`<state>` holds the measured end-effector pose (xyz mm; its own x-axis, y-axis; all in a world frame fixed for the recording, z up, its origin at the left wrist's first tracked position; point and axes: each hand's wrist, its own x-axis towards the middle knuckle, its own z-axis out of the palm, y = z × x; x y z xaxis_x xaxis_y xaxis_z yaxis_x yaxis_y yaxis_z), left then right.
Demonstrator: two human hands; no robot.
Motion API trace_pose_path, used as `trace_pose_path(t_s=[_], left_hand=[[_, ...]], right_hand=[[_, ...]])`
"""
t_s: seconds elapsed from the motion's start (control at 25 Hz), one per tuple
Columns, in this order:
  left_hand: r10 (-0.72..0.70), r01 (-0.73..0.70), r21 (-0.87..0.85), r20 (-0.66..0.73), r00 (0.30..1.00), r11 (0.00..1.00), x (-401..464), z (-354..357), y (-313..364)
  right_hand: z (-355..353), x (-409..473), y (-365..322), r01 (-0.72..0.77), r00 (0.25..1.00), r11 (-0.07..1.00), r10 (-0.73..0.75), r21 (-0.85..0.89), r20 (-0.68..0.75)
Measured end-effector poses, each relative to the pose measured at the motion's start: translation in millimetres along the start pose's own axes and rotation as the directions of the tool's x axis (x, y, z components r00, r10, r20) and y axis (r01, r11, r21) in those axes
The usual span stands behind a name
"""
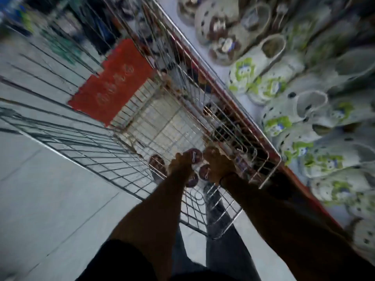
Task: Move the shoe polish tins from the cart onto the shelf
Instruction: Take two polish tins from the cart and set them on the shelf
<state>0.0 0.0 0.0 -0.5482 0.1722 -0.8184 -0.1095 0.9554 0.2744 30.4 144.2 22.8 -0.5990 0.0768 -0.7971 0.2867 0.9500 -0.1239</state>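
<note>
Both hands reach into the wire cart (97, 142): left hand (182, 162) and right hand (218, 166) rest among flat round polish tins (194, 156), lids up; grip unclear through blur. Clogs (253, 65) line the shelf (243, 102) right.

Whole shot is pretty motion-blurred. There's a red plastic panel (112, 81) with embossed round marks, and off to its right rows of white clogs (284, 82) with green and blue patches and dark spots, lying side by side. Left of and below the panel it's pale grey floor tiles (40, 189).
</note>
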Motion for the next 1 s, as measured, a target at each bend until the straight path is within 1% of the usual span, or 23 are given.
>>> trace_pose_path(t_s=[0.04, 0.08, 0.12, 0.16, 0.24, 0.28, 0.32, 0.4, 0.44, 0.48, 0.56, 0.64, 0.72, 0.8, 0.84, 0.92, 1.0], left_hand=[[-0.038, 0.038, 0.01, 0.047, 0.998, 0.999, 4.0, 17.4, 1.7], [-0.069, 0.071, -0.053, 0.049, 0.996, 0.996, 12.1, 37.9, 2.2], [-0.098, 0.102, -0.071, 0.054, 0.994, 0.992, 9.5, 53.8, 3.6], [-0.124, 0.125, -0.074, 0.021, 0.992, 0.989, 7.6, 70.0, 5.4], [-0.167, 0.169, 0.011, -0.101, 0.981, 0.986, 6.2, 85.1, 11.5], [-0.179, 0.187, 0.063, -0.116, 0.977, 0.98, 10.9, 92.4, 12.0], [-0.159, 0.171, 0.078, -0.144, 0.977, 0.982, 13.4, 94.4, 14.0], [-0.165, 0.183, 0.092, -0.174, 0.971, 0.979, 21.7, 101.4, 10.3], [-0.158, 0.184, 0.106, -0.211, 0.965, 0.977, 22.8, 103.9, 7.7], [-0.145, 0.17, 0.126, -0.185, 0.972, 0.977, 23.3, 102.6, 5.7], [-0.095, 0.107, 0.113, -0.105, 0.99, 0.988, 21.5, 94.5, 2.1], [-0.055, 0.066, 0.116, -0.098, 0.994, 0.991, 10.1, 68.0, 0.6], [-0.031, 0.041, 0.068, -0.14, 0.99, 0.997, -3.8, 32.9, -2.1], [0.031, -0.028, 0.016, -0.206, 0.978, 0.999, -28.1, -18.3, -2.6], [0.072, -0.08, -0.018, -0.254, 0.965, 0.997, -42.3, -47.5, -1.8], [0.163, -0.198, -0.058, -0.371, 0.914, 0.978, -62.8, -101.6, -1.4], [0.243, -0.297, -0.037, -0.485, 0.84, 0.954, -84.6, -156.4, 2.3]], right_hand=[[9.9, 4.4, 2.0, -0.004, 1.0, 0.999, 0.005, -0.037, 0.026], [21.4, 12.1, 3.7, 0.0, 0.999, 0.997, 0.003, -0.074, 0.041], [30.9, 13.4, 5.0, 0.017, 0.999, 0.994, -0.012, -0.11, 0.049], [39.5, 12.5, 6.1, 0.026, 0.998, 0.99, -0.016, -0.141, 0.067], [50.1, 18.2, 5.7, 0.055, 0.998, 0.988, -0.054, -0.147, 0.016], [57.3, 24.5, 5.8, 0.044, 0.998, 0.983, -0.05, -0.178, -0.027], [62.1, 29.5, 3.2, 0.036, 0.996, 0.977, -0.051, -0.209, -0.066], [70.8, 35.6, 3.2, 0.025, 0.997, 0.971, -0.041, -0.239, -0.065], [71.2, 36.4, 2.8, 0.024, 0.998, 0.974, -0.038, -0.225, -0.058], [68.6, 36.6, 1.6, 0.02, 0.998, 0.982, -0.03, -0.187, -0.052], [55.0, 32.1, -1.0, 0.014, 1.0, 0.993, -0.015, -0.116, -0.01], [29.6, 21.3, -4.1, 0.019, 1.0, 0.997, -0.018, -0.077, 0.018], [3.1, 11.5, -7.3, 0.042, 0.998, 0.999, -0.043, -0.007, -0.051], [-39.6, -9.6, -19.7, 0.086, 0.983, 0.996, -0.081, 0.022, -0.166], [-64.0, -20.2, -25.5, 0.1, 0.97, 0.995, -0.093, 0.022, -0.225], [-114.3, -36.3, -37.4, 0.183, 0.929, 0.981, -0.15, 0.067, -0.337], [-166.1, -57.5, -48.2, 0.273, 0.87, 0.955, -0.194, 0.116, -0.453]])
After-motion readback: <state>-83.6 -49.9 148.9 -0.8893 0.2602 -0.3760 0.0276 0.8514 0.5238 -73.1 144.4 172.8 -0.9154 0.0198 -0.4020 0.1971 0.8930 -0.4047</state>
